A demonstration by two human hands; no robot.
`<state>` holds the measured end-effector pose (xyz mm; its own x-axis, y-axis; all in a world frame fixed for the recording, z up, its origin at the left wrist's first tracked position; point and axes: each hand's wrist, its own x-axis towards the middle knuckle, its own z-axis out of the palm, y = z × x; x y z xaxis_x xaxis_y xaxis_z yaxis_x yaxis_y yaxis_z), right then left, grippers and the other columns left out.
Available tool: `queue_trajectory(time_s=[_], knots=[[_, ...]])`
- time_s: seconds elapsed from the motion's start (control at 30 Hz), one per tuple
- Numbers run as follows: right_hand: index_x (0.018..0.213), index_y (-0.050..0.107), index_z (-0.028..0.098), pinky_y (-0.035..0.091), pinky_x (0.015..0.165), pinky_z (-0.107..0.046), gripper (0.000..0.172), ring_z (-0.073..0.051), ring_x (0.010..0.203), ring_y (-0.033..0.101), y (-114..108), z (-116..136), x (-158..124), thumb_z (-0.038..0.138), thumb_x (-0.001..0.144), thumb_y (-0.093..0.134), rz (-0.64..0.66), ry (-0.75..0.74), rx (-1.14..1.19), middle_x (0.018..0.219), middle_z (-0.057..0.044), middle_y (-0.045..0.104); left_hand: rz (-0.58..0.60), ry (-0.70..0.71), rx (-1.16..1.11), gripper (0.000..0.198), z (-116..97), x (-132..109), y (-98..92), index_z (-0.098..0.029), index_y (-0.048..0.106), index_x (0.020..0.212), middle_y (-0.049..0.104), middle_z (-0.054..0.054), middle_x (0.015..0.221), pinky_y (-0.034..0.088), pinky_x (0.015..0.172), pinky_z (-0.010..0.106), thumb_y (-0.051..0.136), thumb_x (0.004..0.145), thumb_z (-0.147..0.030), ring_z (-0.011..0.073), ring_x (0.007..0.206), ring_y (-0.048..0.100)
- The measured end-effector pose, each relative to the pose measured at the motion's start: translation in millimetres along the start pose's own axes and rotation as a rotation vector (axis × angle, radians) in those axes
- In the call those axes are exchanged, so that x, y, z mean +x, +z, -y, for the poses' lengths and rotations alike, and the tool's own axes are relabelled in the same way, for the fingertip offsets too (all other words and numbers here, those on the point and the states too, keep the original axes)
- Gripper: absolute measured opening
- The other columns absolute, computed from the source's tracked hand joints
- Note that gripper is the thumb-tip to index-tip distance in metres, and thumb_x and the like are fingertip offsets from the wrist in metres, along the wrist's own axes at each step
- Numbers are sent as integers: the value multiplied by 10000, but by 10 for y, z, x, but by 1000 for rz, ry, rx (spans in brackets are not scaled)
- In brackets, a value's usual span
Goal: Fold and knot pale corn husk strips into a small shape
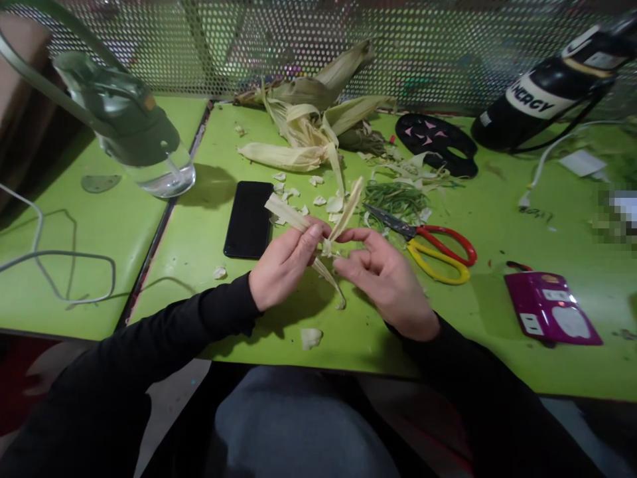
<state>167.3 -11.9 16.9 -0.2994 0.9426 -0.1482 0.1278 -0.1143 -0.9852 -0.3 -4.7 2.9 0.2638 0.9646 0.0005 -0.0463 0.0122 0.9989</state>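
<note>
My left hand (pixel 284 263) and my right hand (pixel 385 275) meet above the green table (pixel 279 332), both in black sleeves. Between their fingertips they pinch pale corn husk strips (pixel 343 212) that cross each other; one strip sticks up to the left, one up to the right, and an end hangs down below the hands. Both hands are closed on the strips. Red and yellow scissors (pixel 438 249) lie just right of my right hand. A black phone (pixel 247 219) lies just left of my left hand.
A heap of corn husks (pixel 313 119) lies at the back, with green strands (pixel 393 198) and small husk scraps around. A clear bottle (pixel 134 129), a black mat (pixel 438 141), a black "ENERGY" bottle (pixel 542 99), a purple packet (pixel 552 309) and white cables (pixel 54 255) also sit here. A perforated metal screen (pixel 448 40) stands behind.
</note>
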Motion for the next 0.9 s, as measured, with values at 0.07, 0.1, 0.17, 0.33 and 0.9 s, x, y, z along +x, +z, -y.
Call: queue_trajectory(time_s=[0.07,0.1,0.17,0.33,0.9], knots=[[1056,560,222,196,407,-217,319,-58,443,240,-9,-15,12,347,805,712,37,26,-57,527,119,276,29,17,16,351,-5,13,-8,-147,594,1110,379,-40,638,352,520,221,376,1001,-400,90,553,365],[1074,582,224,184,408,-221,324,-61,447,232,-12,-30,19,344,803,713,47,29,-86,532,115,253,58,20,21,360,-7,20,-10,-146,591,1144,377,-41,632,366,534,221,365,1005,-390,94,562,381],[1100,625,232,165,410,-230,315,-66,450,219,-15,-70,34,346,816,698,48,12,-132,534,105,228,115,22,32,394,-5,35,-12,-146,575,1219,382,-39,620,397,571,225,347,1009,-388,106,588,422],[934,691,218,177,424,-234,190,-62,465,230,-11,-158,39,353,803,710,-37,-85,-160,535,89,259,200,8,56,488,11,32,-8,-149,497,1364,484,5,701,450,690,265,340,1002,-434,144,700,504],[811,643,221,299,440,-210,290,-75,480,380,6,-120,58,446,702,791,-226,-48,36,551,59,492,190,-22,233,460,-166,-86,-1,-131,532,1292,437,-24,664,447,777,305,362,864,-128,145,671,446]])
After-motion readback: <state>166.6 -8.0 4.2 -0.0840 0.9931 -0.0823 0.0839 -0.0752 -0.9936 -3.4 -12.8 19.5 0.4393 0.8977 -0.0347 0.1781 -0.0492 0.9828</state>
